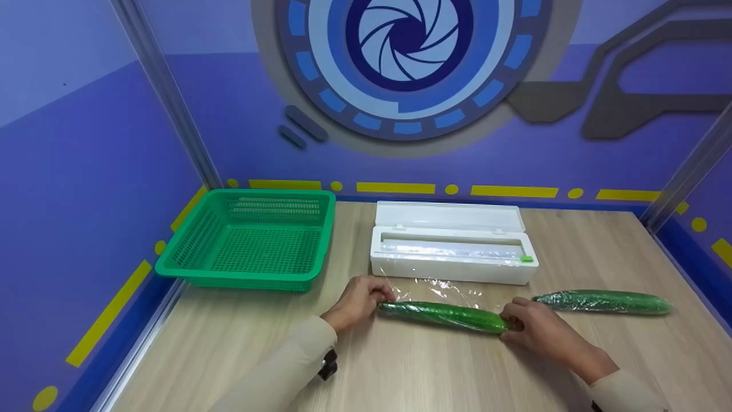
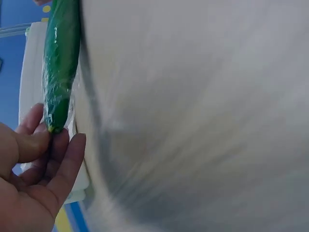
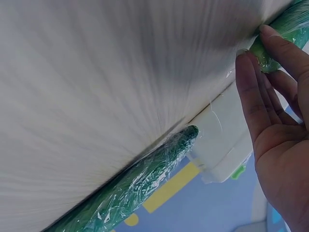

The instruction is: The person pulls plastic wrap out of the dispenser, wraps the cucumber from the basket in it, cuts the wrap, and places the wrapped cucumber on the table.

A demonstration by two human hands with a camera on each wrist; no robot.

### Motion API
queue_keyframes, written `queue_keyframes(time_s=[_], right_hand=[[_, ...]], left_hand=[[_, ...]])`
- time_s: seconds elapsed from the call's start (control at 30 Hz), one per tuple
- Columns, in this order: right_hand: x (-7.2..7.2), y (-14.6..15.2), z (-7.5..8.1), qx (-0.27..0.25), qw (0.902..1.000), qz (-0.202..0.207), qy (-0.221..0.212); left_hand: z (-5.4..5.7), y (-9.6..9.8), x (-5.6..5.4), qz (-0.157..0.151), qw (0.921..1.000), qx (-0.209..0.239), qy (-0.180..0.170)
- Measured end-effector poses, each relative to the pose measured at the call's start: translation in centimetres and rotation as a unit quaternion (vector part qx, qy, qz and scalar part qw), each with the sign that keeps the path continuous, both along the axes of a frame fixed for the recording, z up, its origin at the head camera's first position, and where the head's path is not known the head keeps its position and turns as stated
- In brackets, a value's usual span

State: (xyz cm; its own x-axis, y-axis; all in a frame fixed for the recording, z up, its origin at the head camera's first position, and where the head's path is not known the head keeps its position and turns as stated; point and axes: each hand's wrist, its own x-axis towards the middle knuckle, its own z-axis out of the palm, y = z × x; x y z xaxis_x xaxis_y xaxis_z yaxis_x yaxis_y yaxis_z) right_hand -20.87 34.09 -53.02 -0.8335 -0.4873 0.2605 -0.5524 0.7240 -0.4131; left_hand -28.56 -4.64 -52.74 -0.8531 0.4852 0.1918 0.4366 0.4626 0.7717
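Note:
A green cucumber (image 1: pixel 443 316) lies across the table in front of the film box, with clear plastic film clinging to its surface. Loose film (image 1: pixel 437 290) spreads behind it toward the box. My left hand (image 1: pixel 357 300) pinches the cucumber's left tip; the left wrist view shows thumb and fingers at its stem (image 2: pixel 55 129). At the other end, my right hand (image 1: pixel 543 331) holds the blunt tip (image 3: pixel 265 57) between thumb and fingers. A second cucumber (image 1: pixel 606 302), wrapped in film, rests just right of and behind my right hand.
Behind the hands stands a white film box (image 1: pixel 452 273), lid raised, with a roll (image 1: pixel 452 249) inside and a green slider (image 1: pixel 526 259) at its right. A green perforated basket (image 1: pixel 246 274) sits back left. Blue walls enclose the wooden table (image 1: pixel 434 372).

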Motion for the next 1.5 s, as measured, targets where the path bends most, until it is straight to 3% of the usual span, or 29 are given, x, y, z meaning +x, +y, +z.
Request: queue_keyframes(time_s=[0.13, 0.3, 0.4, 0.63, 0.8, 1.03, 1.27, 1.4, 1.5], right_hand=[[0.0, 0.0, 0.0, 0.003, 1.0, -0.003, 0.0], [0.0, -0.1, 0.2, 0.007, 0.9998, -0.008, -0.015], [0.0, -0.1, 0.3, 0.009, 0.9998, -0.011, -0.016], [0.0, -0.2, 0.4, 0.012, 0.9996, -0.012, -0.021], [-0.1, -0.1, 0.4, 0.014, 0.9996, -0.011, -0.021], [-0.1, 0.0, 0.2, 0.01, 0.9999, -0.002, -0.002], [-0.1, 0.1, 0.0, 0.007, 0.9999, -0.009, -0.003], [-0.1, 0.1, 0.0, 0.011, 0.9998, -0.006, -0.013], [-0.2, 0.1, 0.1, 0.01, 0.9999, -0.006, -0.008]], left_hand=[[0.2, -0.1, -0.1, -0.01, 0.9997, -0.017, 0.017], [-0.1, -0.2, 0.0, -0.004, 0.9999, 0.014, -0.007], [-0.1, 0.0, 0.1, 0.01, 0.9999, 0.01, -0.006], [0.1, 0.6, 0.9, 0.008, 0.9926, -0.083, 0.088], [-0.2, 0.6, 1.6, -0.004, 0.984, -0.125, 0.127], [-0.7, 0.1, 1.7, -0.024, 0.9794, -0.147, 0.136], [-1.4, -0.1, 1.2, -0.031, 0.9797, -0.146, 0.134], [-2.0, -0.6, 1.3, -0.045, 0.9758, -0.164, 0.137], [-2.0, -0.6, 1.3, -0.053, 0.9776, -0.156, 0.131]])
